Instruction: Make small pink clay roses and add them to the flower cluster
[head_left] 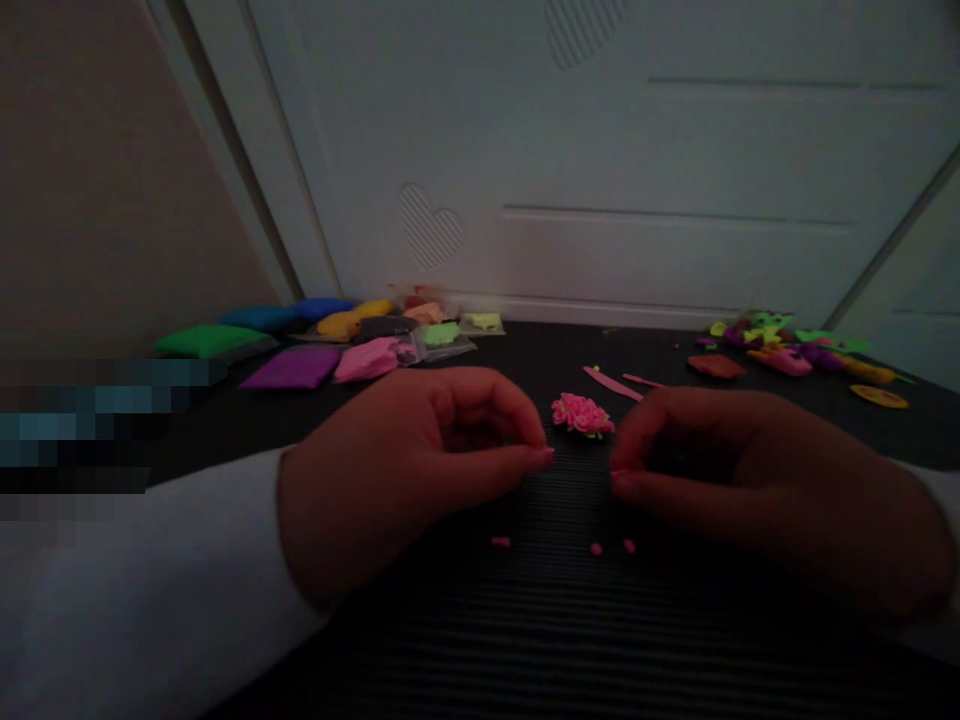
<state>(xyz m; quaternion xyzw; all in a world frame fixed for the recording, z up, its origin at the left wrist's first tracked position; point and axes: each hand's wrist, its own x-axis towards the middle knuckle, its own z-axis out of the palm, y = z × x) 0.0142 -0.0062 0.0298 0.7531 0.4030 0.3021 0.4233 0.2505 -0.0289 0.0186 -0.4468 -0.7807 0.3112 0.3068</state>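
My left hand (412,470) is closed in a pinch, thumb against fingertips, with a small pink bit of modelling clay (550,453) showing at the tips. To its right, my right hand (742,480) pinches too; a tiny pinkish edge shows at its fingertips, too small to make out. The hands are apart. Between and just beyond them lies a cluster of pink clay flowers (581,414) with green bits. On the dark ribbed table (540,640) nearer me are a short pink clay piece (500,542) and two small pink lumps, one a clay lump (596,550).
Behind my right hand lie a pink modelling knife (611,382) and a thin pink stick (642,380). Bagged clay, including a purple pack (292,368) and a green pack (214,341), lines the back left. Colourful clay shapes (784,350) sit at the back right, before a white panel (600,160).
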